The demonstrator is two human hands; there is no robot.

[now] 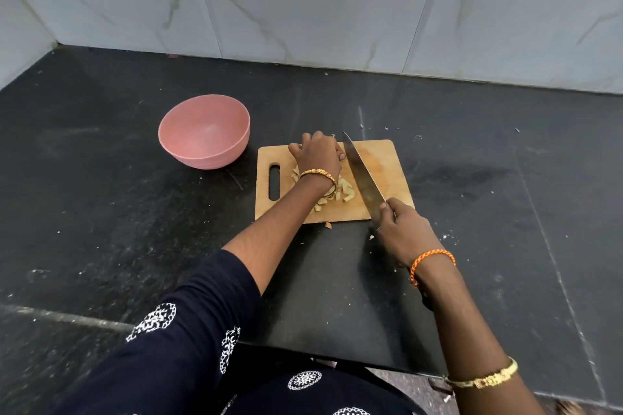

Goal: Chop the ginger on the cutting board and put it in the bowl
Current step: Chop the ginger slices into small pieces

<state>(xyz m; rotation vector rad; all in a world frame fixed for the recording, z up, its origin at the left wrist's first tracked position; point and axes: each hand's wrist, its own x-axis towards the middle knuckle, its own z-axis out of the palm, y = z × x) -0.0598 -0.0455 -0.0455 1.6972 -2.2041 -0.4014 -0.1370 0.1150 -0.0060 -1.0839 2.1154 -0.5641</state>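
A wooden cutting board lies on the dark counter. Pale chopped ginger pieces are heaped at its middle, partly hidden under my left wrist. My left hand curls over something at the board's far edge; what it holds is hidden. A large knife slants across the board, tip far, and my right hand grips its handle at the board's near right corner. The blade sits just right of my left fingers. A pink bowl stands left of the board and looks empty.
The black stone counter carries small scraps, one ginger bit just off the board's near edge. A marble-tiled wall closes the back and left. The counter's front edge runs near my body.
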